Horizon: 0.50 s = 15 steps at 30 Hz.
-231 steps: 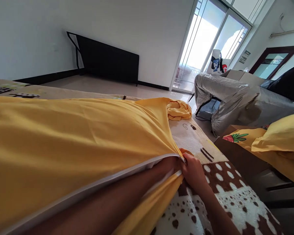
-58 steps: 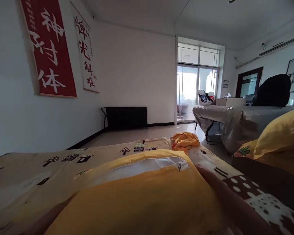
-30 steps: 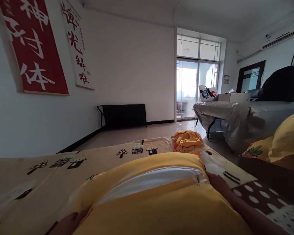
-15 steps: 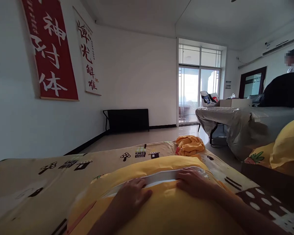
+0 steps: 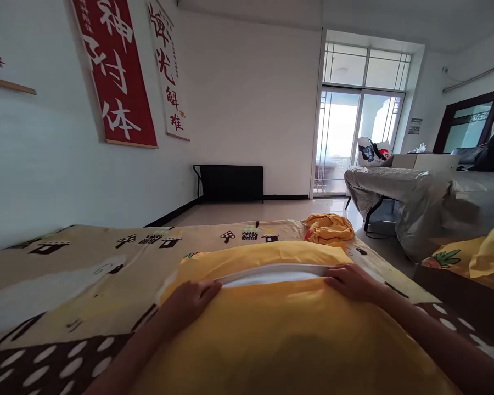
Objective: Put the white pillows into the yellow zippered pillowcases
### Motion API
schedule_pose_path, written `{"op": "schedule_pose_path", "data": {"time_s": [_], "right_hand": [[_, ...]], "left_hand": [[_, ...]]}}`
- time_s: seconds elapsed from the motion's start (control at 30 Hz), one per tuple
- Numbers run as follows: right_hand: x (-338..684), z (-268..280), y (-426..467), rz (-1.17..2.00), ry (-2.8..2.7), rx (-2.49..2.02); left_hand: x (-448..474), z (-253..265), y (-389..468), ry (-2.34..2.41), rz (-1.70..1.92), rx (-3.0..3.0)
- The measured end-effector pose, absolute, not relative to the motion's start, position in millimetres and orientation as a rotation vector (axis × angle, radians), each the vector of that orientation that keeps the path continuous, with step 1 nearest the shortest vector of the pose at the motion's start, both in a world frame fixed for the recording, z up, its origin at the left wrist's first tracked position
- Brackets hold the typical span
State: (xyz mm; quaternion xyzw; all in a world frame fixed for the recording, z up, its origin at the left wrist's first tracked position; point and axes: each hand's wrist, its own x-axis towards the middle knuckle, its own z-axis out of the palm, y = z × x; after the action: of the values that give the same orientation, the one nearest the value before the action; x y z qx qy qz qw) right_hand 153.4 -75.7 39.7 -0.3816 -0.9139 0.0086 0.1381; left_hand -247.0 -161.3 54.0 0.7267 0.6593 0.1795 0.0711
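Observation:
A large yellow pillowcase (image 5: 280, 323) lies in front of me on the bed, with a white pillow (image 5: 271, 277) showing through its long slit-like opening. At the left end of that opening, my left hand (image 5: 193, 296) is closed on the fabric edge, thumb and fingers together. My right hand (image 5: 352, 281) grips the edge at the right end, its fingers curled over the cloth. Between the hands, the opening's edges stand slightly apart. The undersides of both hands are hidden.
The patterned bed sheet (image 5: 119, 274) spreads beneath the pillowcase. Beyond it lies a crumpled orange-yellow cloth (image 5: 330, 227). More yellow bedding (image 5: 492, 249) is at the right. A plastic-covered table (image 5: 420, 197) holds boxes and a bag; a person is partly visible at the right edge.
My hands have moved apart toward the two ends of the opening, and the left one has gone from lying over the slit to pinching its edge. The view has tilted down and turned left.

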Motion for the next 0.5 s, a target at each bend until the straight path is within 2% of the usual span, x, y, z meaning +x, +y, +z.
{"op": "schedule_pose_path", "data": {"time_s": [0.2,0.37,0.5], "right_hand": [[177.3,84.3,-68.7,0.079,-2.557,-1.029],[176.0,101.3,-64.6,0.464,-2.423,-1.059],[162.2,104.7,-77.7,0.825,-2.718,-1.020]], "left_hand": [[-255.1,111.9,-175.8,2.026,0.626,2.324],[-241.6,133.7,-175.9,1.928,0.817,2.177],[-212.1,125.0,-175.8,1.639,0.454,2.212]]}}
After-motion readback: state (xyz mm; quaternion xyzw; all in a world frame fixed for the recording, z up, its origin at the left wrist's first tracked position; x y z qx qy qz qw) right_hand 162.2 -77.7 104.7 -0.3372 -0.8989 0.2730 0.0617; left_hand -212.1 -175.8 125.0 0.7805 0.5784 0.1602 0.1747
